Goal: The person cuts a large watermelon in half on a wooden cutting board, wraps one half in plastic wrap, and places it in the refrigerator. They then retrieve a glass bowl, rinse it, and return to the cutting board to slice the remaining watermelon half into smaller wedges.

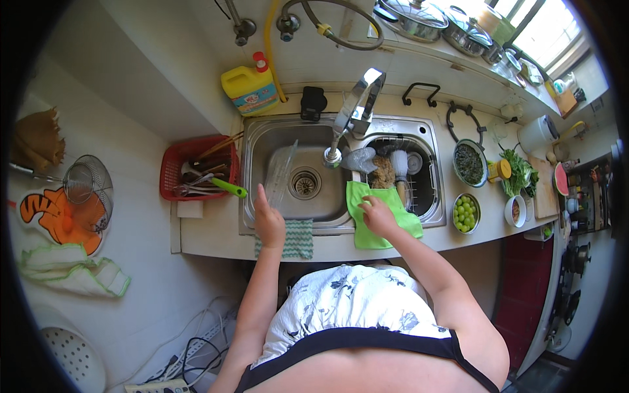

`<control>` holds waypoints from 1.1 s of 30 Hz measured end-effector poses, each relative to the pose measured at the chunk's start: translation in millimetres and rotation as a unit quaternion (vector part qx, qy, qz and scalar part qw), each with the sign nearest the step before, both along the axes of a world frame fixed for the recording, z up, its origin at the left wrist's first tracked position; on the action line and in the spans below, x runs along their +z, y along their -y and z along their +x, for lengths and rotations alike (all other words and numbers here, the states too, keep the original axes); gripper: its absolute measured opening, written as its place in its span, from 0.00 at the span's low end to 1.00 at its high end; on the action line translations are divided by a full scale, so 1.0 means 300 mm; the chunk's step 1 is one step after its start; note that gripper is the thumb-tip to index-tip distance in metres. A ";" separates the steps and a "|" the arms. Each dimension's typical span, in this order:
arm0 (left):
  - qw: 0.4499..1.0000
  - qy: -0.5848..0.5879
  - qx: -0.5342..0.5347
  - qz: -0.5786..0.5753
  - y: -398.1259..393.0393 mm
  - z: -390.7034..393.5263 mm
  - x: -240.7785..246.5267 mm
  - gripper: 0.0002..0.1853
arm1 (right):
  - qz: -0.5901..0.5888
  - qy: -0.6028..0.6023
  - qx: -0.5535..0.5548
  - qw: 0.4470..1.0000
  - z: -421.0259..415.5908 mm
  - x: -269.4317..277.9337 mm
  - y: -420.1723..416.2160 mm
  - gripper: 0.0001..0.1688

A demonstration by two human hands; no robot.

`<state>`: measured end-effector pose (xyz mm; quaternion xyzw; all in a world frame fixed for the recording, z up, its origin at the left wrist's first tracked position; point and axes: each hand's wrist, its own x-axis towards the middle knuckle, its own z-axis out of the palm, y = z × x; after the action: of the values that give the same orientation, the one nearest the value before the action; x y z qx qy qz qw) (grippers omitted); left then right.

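Observation:
In the head view my left hand point(269, 222) is raised over the sink's front left edge, beside a clear plastic container point(282, 172) that stands on edge in the left basin point(317, 142). Whether my fingers grip it, I cannot tell. My right hand point(378, 215) rests on or just above a bright green cloth point(385, 228), fingers slightly curled; a hold on it is not plain. That cloth drapes over the front rim of the right basin, where a brush point(399, 164) and a brown scrubber point(383, 172) lie. A chrome faucet point(358, 100) arches between the basins.
A red basket point(199, 169) of utensils with a green handle stands left of the sink. A green striped cloth point(297, 239) hangs at the front edge. To the right are a bowl of dark leaves point(470, 163), a bowl of green grapes point(466, 213) and leafy greens point(516, 174).

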<state>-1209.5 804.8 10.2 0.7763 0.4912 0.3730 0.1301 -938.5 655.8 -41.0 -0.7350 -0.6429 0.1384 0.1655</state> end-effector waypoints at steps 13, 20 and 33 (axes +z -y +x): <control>0.754 0.431 0.083 -0.488 0.047 0.000 0.018 0.36 | -0.076 -0.061 -0.182 0.978 0.023 -0.111 0.212 0.21; 0.761 0.440 0.038 -0.475 0.149 0.036 0.050 0.28 | 0.099 -0.338 -0.157 0.923 -0.052 0.257 0.129 0.20; 0.819 0.402 0.069 -0.405 0.170 0.036 0.035 0.25 | 0.024 -0.062 0.401 0.913 -0.317 0.304 -0.262 0.33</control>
<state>-1198.7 754.0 20.7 0.3992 0.5544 0.4273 0.5921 -1033.7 734.3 50.3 -0.4008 -0.8754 0.2227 0.1530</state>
